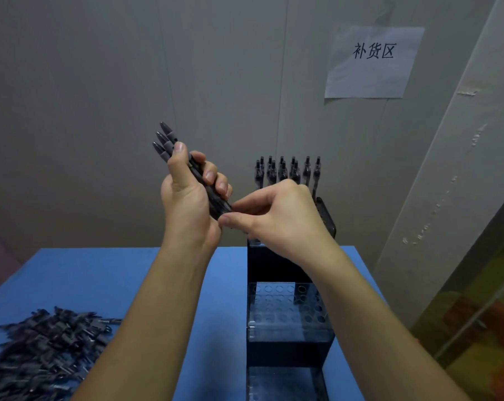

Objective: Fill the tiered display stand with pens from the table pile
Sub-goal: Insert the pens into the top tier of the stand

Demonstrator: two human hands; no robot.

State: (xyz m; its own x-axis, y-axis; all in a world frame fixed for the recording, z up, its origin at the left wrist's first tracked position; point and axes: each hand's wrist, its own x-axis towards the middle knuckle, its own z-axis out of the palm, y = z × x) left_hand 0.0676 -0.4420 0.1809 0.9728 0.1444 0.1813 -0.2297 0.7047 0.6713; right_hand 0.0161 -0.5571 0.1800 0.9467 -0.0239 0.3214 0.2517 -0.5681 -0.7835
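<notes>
Grey wall panels are backing a blue counter [100,273], with a paper sign [373,62] taped high at the right. On the counter, the tiered display stand [288,314] is holding a row of pens [288,170] in its top tier, while its clear lower tier is showing open holes. At the near left corner a pen pile [42,351] is lying. Above the counter, the left hand [187,198] is gripping a tilted pen bundle [169,143], and the right hand [279,218] is pinching its lower end

Stockroom restocking corner, wall sign [373,60] reading 补货区, blue table [100,273]
</notes>
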